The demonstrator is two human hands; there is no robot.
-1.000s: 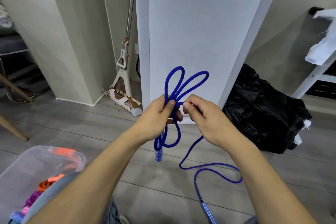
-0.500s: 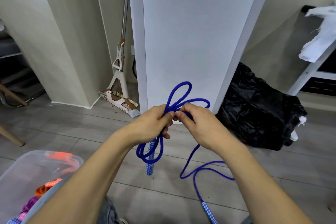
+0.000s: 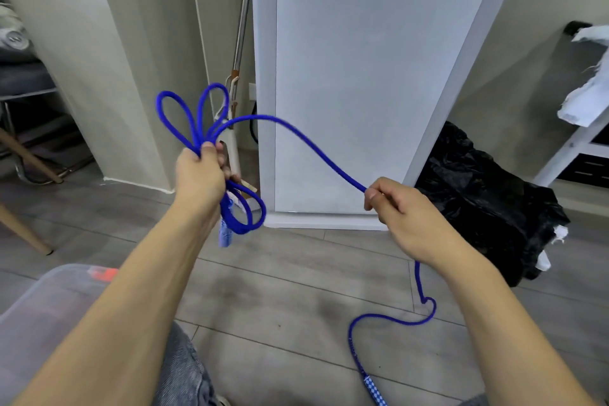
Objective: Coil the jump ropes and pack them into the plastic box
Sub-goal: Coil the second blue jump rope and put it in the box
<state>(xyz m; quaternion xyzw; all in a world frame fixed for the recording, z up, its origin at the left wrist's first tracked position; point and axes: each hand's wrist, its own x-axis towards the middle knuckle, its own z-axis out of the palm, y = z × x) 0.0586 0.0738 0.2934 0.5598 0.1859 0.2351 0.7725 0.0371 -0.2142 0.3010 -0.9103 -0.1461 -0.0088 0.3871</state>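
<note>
A blue jump rope [image 3: 306, 142] runs between both hands. My left hand [image 3: 199, 175] grips several gathered loops at their middle, so loops stick out above the fist and hang below it with one checkered handle [image 3: 224, 234]. My right hand [image 3: 405, 211] pinches the free strand out to the right. Below that hand the rope drops to the floor, curls, and ends in the other checkered handle [image 3: 374, 391]. The clear plastic box [image 3: 39, 300] sits at the lower left, largely hidden by my left forearm, with something orange inside.
A white glossy cabinet [image 3: 362, 82] stands straight ahead. A mop [image 3: 235, 102] leans in the gap to its left. A black plastic bag [image 3: 487, 208] lies on the floor to the right, beside a white shelf frame [image 3: 573, 145]. Wooden chair legs [image 3: 23, 227] stand at the far left.
My hands were together on the loops; now they are apart. The right hand has drawn a length of rope out to the right, and the left hand has shifted left with the bundle.
</note>
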